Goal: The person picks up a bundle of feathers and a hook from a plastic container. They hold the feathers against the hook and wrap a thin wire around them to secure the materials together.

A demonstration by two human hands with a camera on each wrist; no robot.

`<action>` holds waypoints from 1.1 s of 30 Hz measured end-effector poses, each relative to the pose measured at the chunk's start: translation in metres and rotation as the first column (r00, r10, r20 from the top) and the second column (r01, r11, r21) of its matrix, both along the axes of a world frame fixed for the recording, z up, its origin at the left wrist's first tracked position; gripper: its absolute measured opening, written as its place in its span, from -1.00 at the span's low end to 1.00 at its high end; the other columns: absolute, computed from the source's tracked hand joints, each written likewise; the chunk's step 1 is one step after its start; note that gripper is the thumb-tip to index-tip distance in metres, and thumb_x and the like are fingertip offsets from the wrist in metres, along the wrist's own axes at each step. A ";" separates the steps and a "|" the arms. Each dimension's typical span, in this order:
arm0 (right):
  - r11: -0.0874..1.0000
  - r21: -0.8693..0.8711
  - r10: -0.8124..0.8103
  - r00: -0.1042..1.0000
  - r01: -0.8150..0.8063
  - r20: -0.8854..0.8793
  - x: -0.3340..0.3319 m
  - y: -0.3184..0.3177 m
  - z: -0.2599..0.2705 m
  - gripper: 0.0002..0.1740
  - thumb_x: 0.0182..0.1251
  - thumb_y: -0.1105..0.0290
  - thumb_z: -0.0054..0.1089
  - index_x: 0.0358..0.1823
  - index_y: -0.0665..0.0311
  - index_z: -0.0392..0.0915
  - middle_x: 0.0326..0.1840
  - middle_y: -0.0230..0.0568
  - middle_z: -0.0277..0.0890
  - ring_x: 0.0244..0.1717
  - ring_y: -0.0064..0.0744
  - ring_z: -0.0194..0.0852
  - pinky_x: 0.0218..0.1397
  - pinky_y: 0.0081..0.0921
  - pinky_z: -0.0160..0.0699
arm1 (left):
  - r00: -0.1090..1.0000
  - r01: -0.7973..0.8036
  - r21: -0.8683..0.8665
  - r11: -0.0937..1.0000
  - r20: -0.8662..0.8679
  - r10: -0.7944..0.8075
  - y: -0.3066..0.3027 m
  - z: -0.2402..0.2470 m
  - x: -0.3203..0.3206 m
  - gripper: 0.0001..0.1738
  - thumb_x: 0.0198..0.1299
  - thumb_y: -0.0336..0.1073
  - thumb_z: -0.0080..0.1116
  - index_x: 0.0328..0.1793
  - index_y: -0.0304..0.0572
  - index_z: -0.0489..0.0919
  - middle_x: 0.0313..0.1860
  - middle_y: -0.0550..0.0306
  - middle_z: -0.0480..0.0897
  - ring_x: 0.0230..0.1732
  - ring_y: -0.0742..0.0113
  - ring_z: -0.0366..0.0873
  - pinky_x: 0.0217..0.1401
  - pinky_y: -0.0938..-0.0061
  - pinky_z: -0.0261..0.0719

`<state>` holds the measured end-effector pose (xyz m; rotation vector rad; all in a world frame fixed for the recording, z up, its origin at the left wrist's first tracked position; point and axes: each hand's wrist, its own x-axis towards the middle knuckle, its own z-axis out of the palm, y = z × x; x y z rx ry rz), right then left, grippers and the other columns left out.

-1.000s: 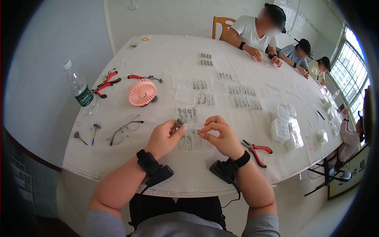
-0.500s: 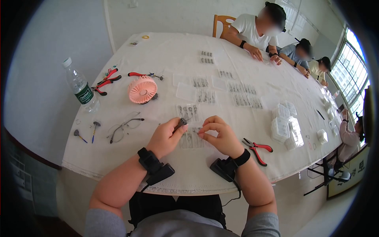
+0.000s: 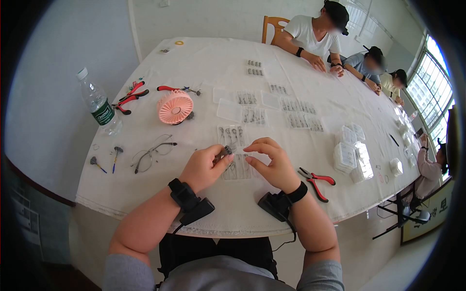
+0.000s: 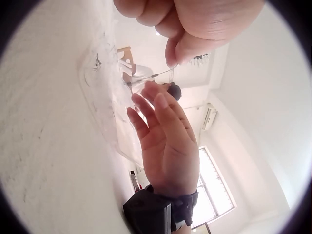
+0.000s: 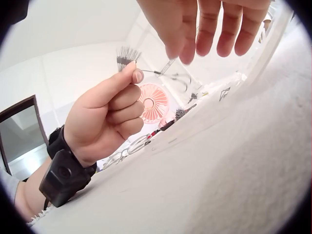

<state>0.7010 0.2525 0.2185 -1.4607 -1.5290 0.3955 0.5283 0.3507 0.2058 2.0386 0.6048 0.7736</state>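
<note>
My left hand (image 3: 201, 167) pinches a small brush-like bundle (image 5: 127, 57) of fine dark strands with a dark band, between thumb and curled index finger. A thin wire (image 5: 148, 71) with a dark sleeve and a curved loop runs from that pinch. My right hand (image 3: 272, 162) is just to the right, thumb and index fingertips apart and fingers loosely bent, nothing visible between them. In the right wrist view, a small shiny strip (image 5: 168, 65) lies close below its thumb tip. Under the hands sits a clear divided box (image 3: 237, 178) with small wire pieces, partly hidden.
Red-handled pliers (image 3: 320, 182) lie right of my right hand. A pink fan (image 3: 174, 107), glasses (image 3: 150, 155), more pliers (image 3: 130, 99) and a bottle (image 3: 103, 110) stand or lie left. Stacked clear boxes (image 3: 345, 157) are right; other people sit along the far side.
The right thumb and index finger, close together before, have spread apart, and the right fingers have straightened somewhat. The left hand keeps its pinch on the bundle, which has turned slightly.
</note>
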 end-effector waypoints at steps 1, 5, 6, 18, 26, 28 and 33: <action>1.000 0.006 -0.004 1.000 0.004 -0.001 -0.001 0.000 0.001 -0.84 0.02 0.53 0.23 -0.31 0.27 0.56 -0.20 -0.25 0.43 -0.15 -0.38 0.39 -0.04 -0.52 0.35 | 1.000 0.001 -0.004 1.000 0.014 -0.001 0.000 -0.001 0.000 -0.69 0.14 -0.20 0.10 -0.39 -0.37 0.43 -0.73 0.03 0.39 -0.72 0.34 0.26 -0.60 0.47 0.25; 0.993 0.119 -0.016 0.999 0.010 0.052 0.008 0.004 -0.010 -0.86 -0.04 0.46 0.30 -0.41 0.26 0.54 -0.24 -0.23 0.44 -0.19 -0.26 0.42 -0.13 -0.44 0.38 | 0.999 -0.003 0.000 1.000 0.046 0.003 0.003 -0.006 0.000 -0.69 0.14 -0.20 0.11 -0.41 -0.37 0.45 -0.74 0.05 0.38 -0.72 0.35 0.26 -0.61 0.48 0.24; 0.994 0.108 -0.038 0.997 0.031 0.060 0.010 0.003 -0.008 -0.86 -0.05 0.45 0.31 -0.43 0.26 0.54 -0.24 -0.23 0.44 -0.18 -0.26 0.42 -0.13 -0.44 0.38 | 0.999 -0.004 0.006 1.000 0.049 0.003 0.003 -0.006 -0.001 -0.69 0.13 -0.20 0.11 -0.42 -0.37 0.45 -0.74 0.05 0.38 -0.72 0.36 0.26 -0.62 0.49 0.24; 0.989 0.101 0.093 0.985 -0.108 0.144 -0.014 0.005 -0.004 -0.84 -0.09 0.46 0.35 -0.43 0.23 0.56 -0.13 -0.25 0.40 -0.05 -0.29 0.35 -0.04 -0.44 0.36 | 0.997 0.054 -0.015 0.998 -0.048 -0.055 -0.006 0.009 -0.001 -0.71 0.11 -0.20 0.14 -0.40 -0.36 0.47 -0.75 0.10 0.39 -0.73 0.41 0.26 -0.62 0.52 0.24; 0.995 0.075 0.058 0.998 -0.059 0.015 -0.003 0.006 -0.008 -0.90 -0.06 0.49 0.31 -0.49 0.25 0.55 -0.24 -0.28 0.46 -0.17 -0.33 0.40 -0.08 -0.47 0.37 | 0.999 0.023 -0.094 0.995 -0.034 -0.026 -0.003 0.008 -0.002 -0.69 0.16 -0.19 0.12 -0.45 -0.32 0.43 -0.69 0.27 0.34 -0.62 0.60 0.17 -0.59 0.61 0.18; 0.997 0.073 -0.002 0.999 0.004 -0.035 0.002 0.004 -0.006 -0.90 -0.05 0.46 0.31 -0.52 0.24 0.54 -0.28 -0.29 0.47 -0.23 -0.29 0.40 -0.11 -0.44 0.38 | 0.999 0.013 -0.121 0.993 -0.034 -0.017 0.002 0.004 -0.003 -0.72 0.17 -0.22 0.11 -0.44 -0.31 0.44 -0.65 0.33 0.35 -0.57 0.65 0.17 -0.55 0.65 0.17; 0.985 0.097 -0.152 0.981 0.141 0.120 0.017 0.000 -0.003 -0.92 -0.03 0.46 0.27 -0.49 0.26 0.55 -0.25 -0.27 0.46 -0.16 -0.27 0.37 -0.12 -0.43 0.37 | 1.000 0.022 -0.189 0.982 0.005 -0.022 0.011 -0.009 -0.002 -0.75 0.20 -0.24 0.07 -0.32 -0.33 0.49 -0.55 0.34 0.44 -0.51 0.67 0.26 -0.45 0.70 0.24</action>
